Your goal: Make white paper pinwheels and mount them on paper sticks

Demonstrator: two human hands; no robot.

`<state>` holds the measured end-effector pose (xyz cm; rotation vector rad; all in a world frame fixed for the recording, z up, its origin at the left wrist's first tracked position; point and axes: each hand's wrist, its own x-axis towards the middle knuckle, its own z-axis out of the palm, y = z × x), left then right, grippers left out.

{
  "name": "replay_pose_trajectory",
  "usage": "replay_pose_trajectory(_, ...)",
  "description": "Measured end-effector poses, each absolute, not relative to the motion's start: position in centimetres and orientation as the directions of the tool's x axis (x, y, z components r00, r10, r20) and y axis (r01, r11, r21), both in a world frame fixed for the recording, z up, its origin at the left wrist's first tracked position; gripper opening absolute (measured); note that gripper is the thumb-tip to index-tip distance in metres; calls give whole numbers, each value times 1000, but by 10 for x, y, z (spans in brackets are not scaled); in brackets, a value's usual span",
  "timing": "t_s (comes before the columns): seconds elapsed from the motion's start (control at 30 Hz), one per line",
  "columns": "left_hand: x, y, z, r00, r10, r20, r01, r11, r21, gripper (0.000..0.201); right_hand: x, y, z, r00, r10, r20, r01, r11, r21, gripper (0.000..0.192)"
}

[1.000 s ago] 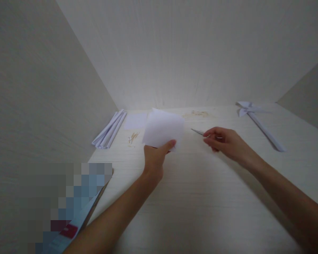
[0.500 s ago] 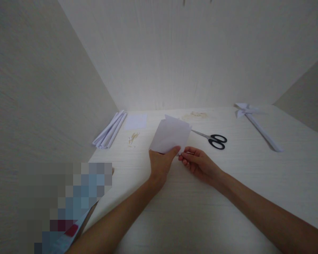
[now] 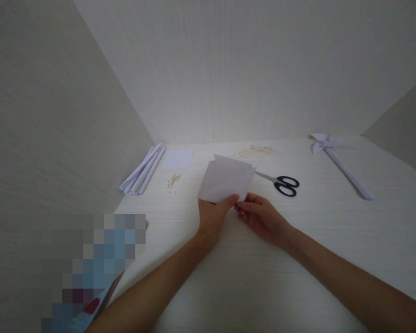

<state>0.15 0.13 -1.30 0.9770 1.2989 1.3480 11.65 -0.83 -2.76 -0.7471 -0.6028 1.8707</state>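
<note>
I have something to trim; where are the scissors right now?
In the head view, the scissors lie on the white surface right of centre, blades toward the paper in the left hand, just beyond the right hand.

Paper (image 3: pixel 227 179) is white, scissor handles (image 3: pixel 287 186) black, the tabletop (image 3: pixel 249 273) streaked off-white.

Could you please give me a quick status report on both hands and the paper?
Left hand gripping white paper. Right hand at its near right corner, grip unclear. Black-handled scissors lying just beyond right hand, touching neither hand.
</note>
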Motion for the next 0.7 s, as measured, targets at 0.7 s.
replay_pose_trajectory(0.7, 1, 4, -15, -184, 980, -79, -161, 49, 986, 24, 113, -12, -29, -216, 960, -177, -525, -267, -808, 9)
